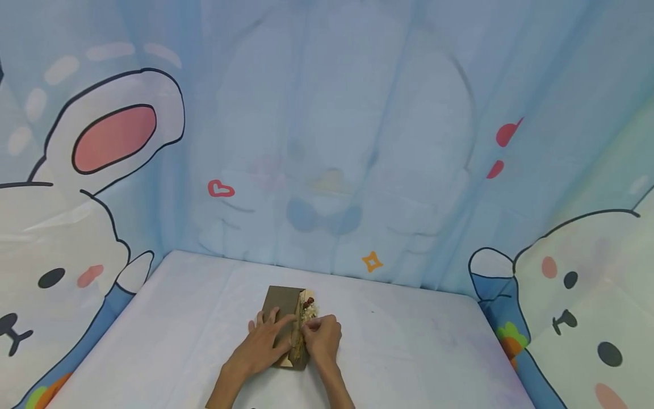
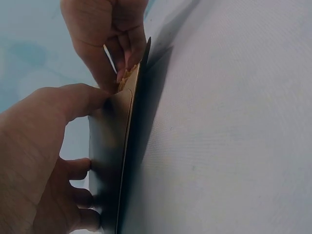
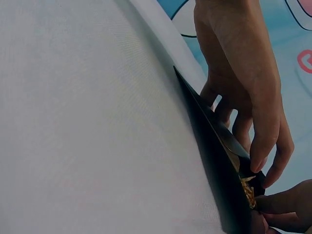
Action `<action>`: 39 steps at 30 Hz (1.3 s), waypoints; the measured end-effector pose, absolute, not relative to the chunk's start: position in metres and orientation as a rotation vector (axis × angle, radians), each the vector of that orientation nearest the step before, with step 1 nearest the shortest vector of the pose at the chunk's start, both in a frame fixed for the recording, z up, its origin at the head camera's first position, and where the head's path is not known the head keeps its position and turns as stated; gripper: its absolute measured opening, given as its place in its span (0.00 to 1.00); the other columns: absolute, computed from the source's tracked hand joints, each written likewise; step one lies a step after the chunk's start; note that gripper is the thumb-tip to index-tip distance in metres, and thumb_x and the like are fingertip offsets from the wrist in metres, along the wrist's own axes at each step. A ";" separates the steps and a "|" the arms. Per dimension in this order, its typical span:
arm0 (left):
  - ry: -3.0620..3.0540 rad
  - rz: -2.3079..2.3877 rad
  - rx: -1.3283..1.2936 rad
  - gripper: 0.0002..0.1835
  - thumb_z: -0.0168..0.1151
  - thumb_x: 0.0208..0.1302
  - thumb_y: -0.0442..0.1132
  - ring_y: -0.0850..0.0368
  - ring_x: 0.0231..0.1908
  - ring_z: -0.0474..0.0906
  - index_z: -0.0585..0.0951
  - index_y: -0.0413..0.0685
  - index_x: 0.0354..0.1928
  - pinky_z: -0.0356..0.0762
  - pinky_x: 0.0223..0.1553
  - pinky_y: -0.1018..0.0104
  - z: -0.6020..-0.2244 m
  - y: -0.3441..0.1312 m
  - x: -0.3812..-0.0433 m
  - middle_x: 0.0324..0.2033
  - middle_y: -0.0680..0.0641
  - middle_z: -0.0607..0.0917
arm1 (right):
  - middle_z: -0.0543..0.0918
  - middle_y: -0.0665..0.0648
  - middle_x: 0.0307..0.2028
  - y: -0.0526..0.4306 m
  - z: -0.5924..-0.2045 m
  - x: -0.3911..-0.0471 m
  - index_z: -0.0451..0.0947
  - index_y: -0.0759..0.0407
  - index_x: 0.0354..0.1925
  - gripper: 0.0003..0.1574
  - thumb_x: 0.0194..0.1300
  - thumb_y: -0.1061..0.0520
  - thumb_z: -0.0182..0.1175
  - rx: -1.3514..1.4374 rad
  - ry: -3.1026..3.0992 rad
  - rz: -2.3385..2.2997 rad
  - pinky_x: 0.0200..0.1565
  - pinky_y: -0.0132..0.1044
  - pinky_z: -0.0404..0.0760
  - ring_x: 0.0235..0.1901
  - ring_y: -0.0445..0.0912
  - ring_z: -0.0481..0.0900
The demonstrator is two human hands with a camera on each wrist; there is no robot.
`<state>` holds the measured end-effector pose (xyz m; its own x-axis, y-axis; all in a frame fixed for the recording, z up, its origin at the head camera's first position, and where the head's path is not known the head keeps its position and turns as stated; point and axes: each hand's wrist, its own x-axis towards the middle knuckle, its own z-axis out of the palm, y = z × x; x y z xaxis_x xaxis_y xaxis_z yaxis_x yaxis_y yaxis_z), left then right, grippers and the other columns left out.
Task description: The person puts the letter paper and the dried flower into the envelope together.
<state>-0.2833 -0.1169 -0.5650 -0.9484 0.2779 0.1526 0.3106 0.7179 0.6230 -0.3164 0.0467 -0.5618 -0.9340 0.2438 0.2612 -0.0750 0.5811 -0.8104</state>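
Observation:
A dark brown folded card (image 1: 283, 301) with a gold inner strip lies on the table. Along its right side is a small bunch of dried flowers (image 1: 309, 309), whitish with dark red bits, and straw-gold strands (image 3: 249, 192) below. My left hand (image 1: 260, 345) rests on the card with its fingers spread, its thumb (image 2: 83, 100) at the inner edge. Thumb and forefinger of my right hand (image 1: 324, 339) pinch the lower part of the flower bunch. The pinched part is mostly hidden by the fingertips.
The white-clothed table (image 1: 409, 341) stretches around the card. A light blue curtain (image 1: 337, 113) with cartoon animals hangs behind the table and along both sides.

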 end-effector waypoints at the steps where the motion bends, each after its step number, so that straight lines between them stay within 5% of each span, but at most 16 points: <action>1: -2.861 -1.055 -0.495 0.28 0.58 0.73 0.51 0.13 0.71 0.48 0.67 0.67 0.73 0.47 0.63 0.15 -0.565 -0.117 -0.283 0.76 0.30 0.59 | 0.88 0.56 0.20 0.046 -0.562 -0.316 0.88 0.60 0.22 0.05 0.50 0.66 0.76 -0.129 -2.478 1.288 0.23 0.31 0.79 0.19 0.41 0.80; 14: -2.854 -1.124 -0.506 0.27 0.53 0.75 0.58 0.16 0.73 0.47 0.68 0.69 0.73 0.46 0.66 0.18 -0.562 -0.114 -0.273 0.77 0.33 0.57 | 0.89 0.58 0.22 0.039 -0.566 -0.312 0.90 0.64 0.29 0.03 0.55 0.69 0.70 0.061 -2.548 1.342 0.23 0.29 0.80 0.20 0.41 0.82; 22: -2.866 -1.098 -0.519 0.30 0.55 0.74 0.57 0.16 0.73 0.46 0.65 0.67 0.75 0.44 0.67 0.19 -0.562 -0.112 -0.273 0.77 0.32 0.55 | 0.88 0.61 0.23 0.048 -0.564 -0.314 0.88 0.67 0.42 0.13 0.56 0.71 0.66 0.065 -2.516 1.506 0.17 0.29 0.78 0.13 0.41 0.81; 30: -2.879 -1.081 -0.582 0.30 0.54 0.75 0.55 0.16 0.73 0.46 0.63 0.67 0.76 0.46 0.67 0.18 -0.565 -0.103 -0.271 0.77 0.32 0.55 | 0.86 0.55 0.20 0.053 -0.565 -0.315 0.89 0.66 0.43 0.21 0.48 0.74 0.63 0.041 -2.616 1.307 0.17 0.28 0.70 0.15 0.39 0.72; 39: -2.866 -0.984 -0.590 0.31 0.55 0.74 0.58 0.15 0.71 0.50 0.64 0.67 0.76 0.49 0.66 0.19 -0.569 -0.109 -0.267 0.76 0.31 0.57 | 0.85 0.55 0.21 0.069 -0.560 -0.308 0.88 0.66 0.44 0.17 0.52 0.67 0.73 0.038 -2.584 1.337 0.17 0.27 0.73 0.15 0.38 0.74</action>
